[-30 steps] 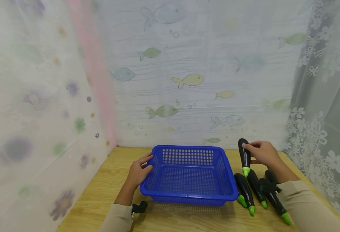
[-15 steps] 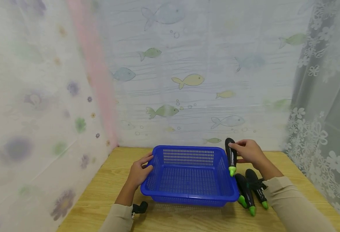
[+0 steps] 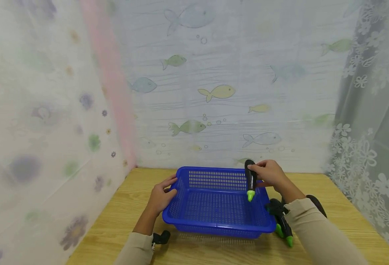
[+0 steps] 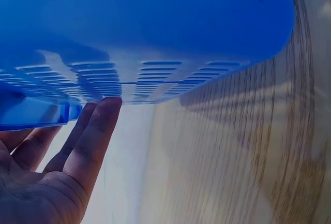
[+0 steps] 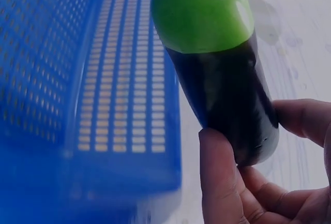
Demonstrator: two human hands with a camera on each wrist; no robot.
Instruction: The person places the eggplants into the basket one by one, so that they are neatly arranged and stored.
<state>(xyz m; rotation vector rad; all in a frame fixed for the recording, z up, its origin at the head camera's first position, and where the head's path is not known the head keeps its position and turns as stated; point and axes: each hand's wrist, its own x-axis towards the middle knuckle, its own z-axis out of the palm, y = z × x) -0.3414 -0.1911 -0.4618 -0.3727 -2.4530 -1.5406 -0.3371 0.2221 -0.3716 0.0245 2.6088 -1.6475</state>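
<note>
A black eggplant [image 3: 251, 181] with a bright green stem end is held up by my right hand [image 3: 271, 174], over the right back part of a blue perforated plastic basket [image 3: 217, 225]. In the right wrist view, thumb and fingers pinch the eggplant [image 5: 225, 89] near its dark end, with the green end pointing away from the hand. My left hand [image 3: 161, 195] holds the basket's left rim. The left wrist view shows its extended fingers [image 4: 90, 146] against the outer slotted wall, the thumb hidden. No eggplant shows in the basket.
More eggplants [image 3: 284, 225] lie on the wooden table [image 3: 128, 209] right of the basket, partly hidden by my right forearm. Dark wrist devices [image 3: 161, 237] sit at both cuffs. A fish-patterned curtain [image 3: 221, 121] hangs behind the table.
My right hand has carried the eggplant leftward from above the other eggplants to over the basket's right side. The left hand stays at the left rim.
</note>
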